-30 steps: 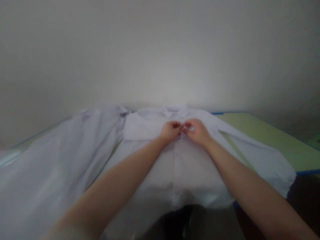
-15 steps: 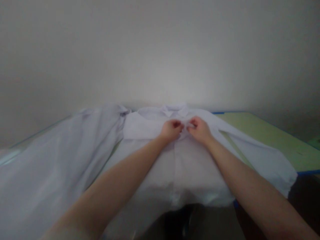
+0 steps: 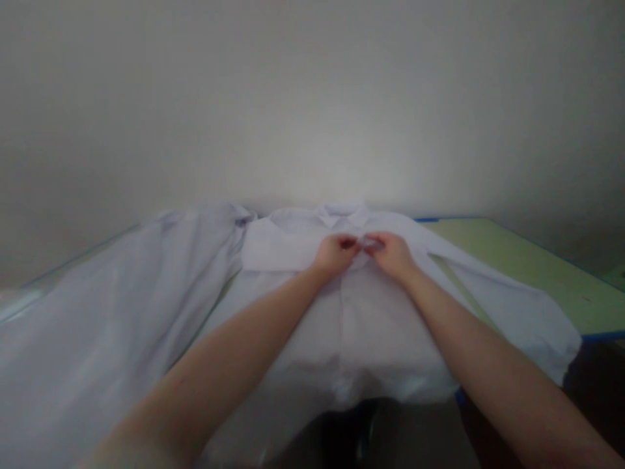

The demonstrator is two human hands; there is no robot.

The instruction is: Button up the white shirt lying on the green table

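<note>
The flat light-green table top with a thin blue edge (image 3: 517, 260) shows bare only toward 3 o'clock. In the middle lies a white button-front shirt of thin cloth (image 3: 361, 326), face up and spread flat. Its collar (image 3: 342, 212) points to 12 o'clock, near the far edge of the table, and its hem hangs a little over the near edge at 6 o'clock. One sleeve (image 3: 512, 306) stretches toward 4 o'clock and ends at the blue edge. Just beside the shirt, from 10 to 8 o'clock, a second white garment of thin cloth (image 3: 97, 326) covers the table.
</note>
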